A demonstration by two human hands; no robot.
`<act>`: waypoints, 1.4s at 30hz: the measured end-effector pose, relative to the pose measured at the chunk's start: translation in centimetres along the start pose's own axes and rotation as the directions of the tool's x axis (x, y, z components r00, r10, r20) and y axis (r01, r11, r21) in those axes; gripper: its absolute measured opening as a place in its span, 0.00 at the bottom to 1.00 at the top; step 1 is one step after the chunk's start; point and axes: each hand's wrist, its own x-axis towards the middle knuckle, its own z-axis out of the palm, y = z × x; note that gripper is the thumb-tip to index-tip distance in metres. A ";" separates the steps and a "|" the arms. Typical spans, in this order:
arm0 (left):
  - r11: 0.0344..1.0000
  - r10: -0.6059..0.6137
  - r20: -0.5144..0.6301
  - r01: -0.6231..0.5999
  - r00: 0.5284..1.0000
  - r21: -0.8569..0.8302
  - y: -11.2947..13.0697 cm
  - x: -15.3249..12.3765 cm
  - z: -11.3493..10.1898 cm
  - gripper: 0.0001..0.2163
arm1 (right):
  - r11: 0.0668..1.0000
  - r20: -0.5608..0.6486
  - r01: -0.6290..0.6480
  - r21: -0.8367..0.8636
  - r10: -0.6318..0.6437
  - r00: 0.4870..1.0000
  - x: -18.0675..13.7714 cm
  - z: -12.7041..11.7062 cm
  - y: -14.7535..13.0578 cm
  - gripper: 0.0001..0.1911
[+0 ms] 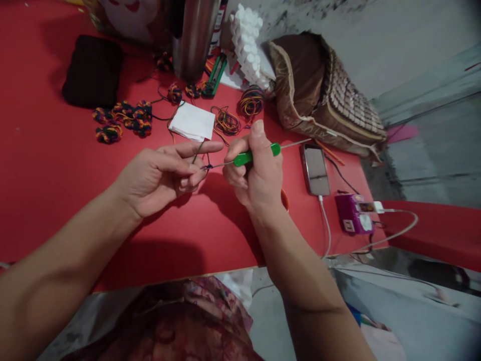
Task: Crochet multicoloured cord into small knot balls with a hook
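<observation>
My right hand [254,173] is closed around a crochet hook with a green handle [251,156], its metal tip pointing left toward my left hand. My left hand [165,173] pinches a small dark bit of crochet work [207,166] at the hook's tip, with the forefinger stretched out and a thin dark yarn strand [198,150] running over it. Both hands hover above the red table [56,165].
Several small multicoloured crochet flowers [124,118] lie at the back left by a black pouch [93,70]. Folded white paper [192,122], yarn bundles [240,110], a steel cup [193,37], a brown bag [319,90], a phone [315,169] on a cable and a purple charger [353,214] are around.
</observation>
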 end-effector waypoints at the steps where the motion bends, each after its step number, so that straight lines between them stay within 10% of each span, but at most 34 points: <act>1: 1.000 0.005 -0.005 -0.005 1.000 0.004 0.0 0.0 0.1 0.17 | 0.999 0.002 0.046 0.014 -0.046 0.999 0.0 0.0 0.0 0.36; 15: 0.999 0.045 -0.094 -0.043 0.994 0.025 -0.1 -0.1 0.4 0.17 | 0.876 -0.031 0.421 -0.234 -0.440 0.897 -1.5 0.5 -0.5 0.24; 24: 0.981 0.026 -0.179 -0.060 0.983 -0.187 -0.6 0.2 0.4 0.23 | 0.203 0.396 0.690 -0.695 -0.693 0.602 -2.1 0.1 0.3 0.27; 29: 0.981 0.022 -0.200 -0.060 0.980 -0.186 -0.7 0.2 0.8 0.29 | 0.007 0.464 0.719 -0.695 -0.759 0.456 -1.8 0.3 0.5 0.19; 42: 0.989 0.132 -0.152 -0.142 0.980 -0.051 -0.9 0.3 0.4 0.16 | 0.403 0.228 0.600 -0.691 -0.666 0.710 -2.7 0.9 -0.1 0.20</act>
